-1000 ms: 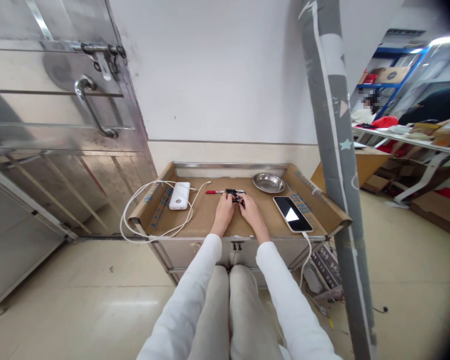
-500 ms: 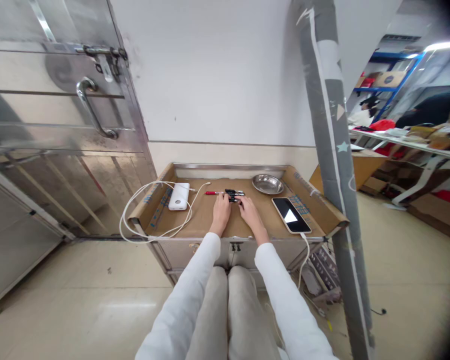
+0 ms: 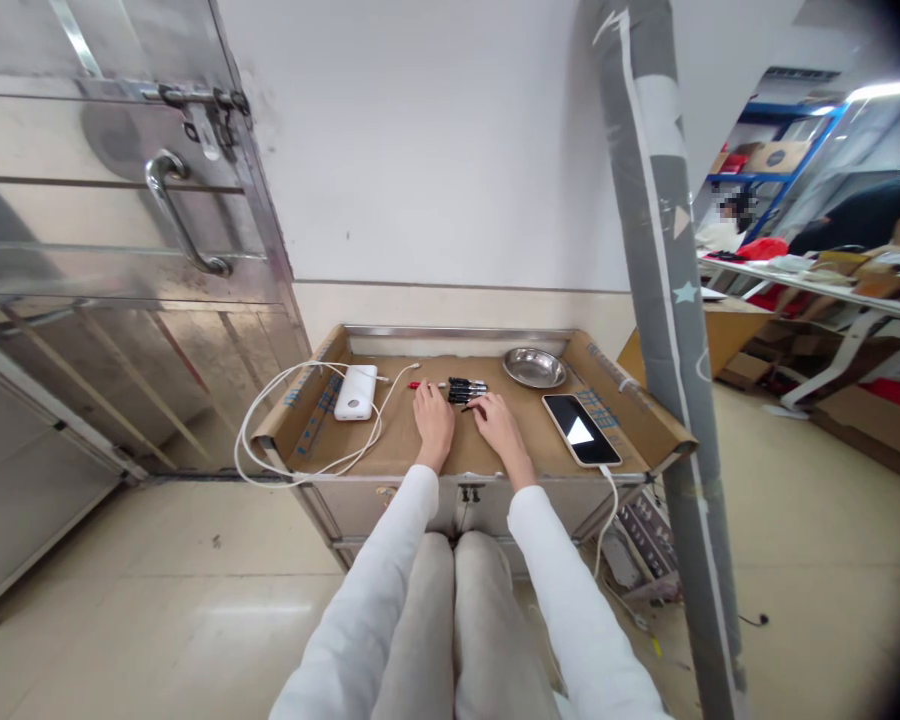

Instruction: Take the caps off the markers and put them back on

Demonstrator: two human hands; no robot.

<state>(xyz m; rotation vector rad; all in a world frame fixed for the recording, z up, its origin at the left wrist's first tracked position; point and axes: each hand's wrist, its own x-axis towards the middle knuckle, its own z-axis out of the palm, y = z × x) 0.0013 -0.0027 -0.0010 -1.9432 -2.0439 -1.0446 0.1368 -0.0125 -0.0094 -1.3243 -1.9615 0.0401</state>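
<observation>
Several black pens (image 3: 467, 386) lie side by side on the cardboard-covered top of a cabinet (image 3: 390, 440). A red pen (image 3: 414, 385) lies to their left, partly hidden under the fingers of my left hand (image 3: 433, 422). Those fingers are stretched out over it; no firm hold on the pen shows. My right hand (image 3: 498, 425) is closed just below the row, with the tip of a dark pen (image 3: 466, 407) sticking out left of its fingertips.
A white power bank (image 3: 357, 392) with a looped white cable (image 3: 251, 425) lies at left. At right are a round metal dish (image 3: 535, 367) and a phone (image 3: 581, 430) on a cable. A tall grey wrapped roll (image 3: 664, 250) leans beside the cabinet. People work in the background.
My left hand has moved left, off the black pens and onto the red one. My right hand has shifted slightly down, and the row of black pens is now more exposed.
</observation>
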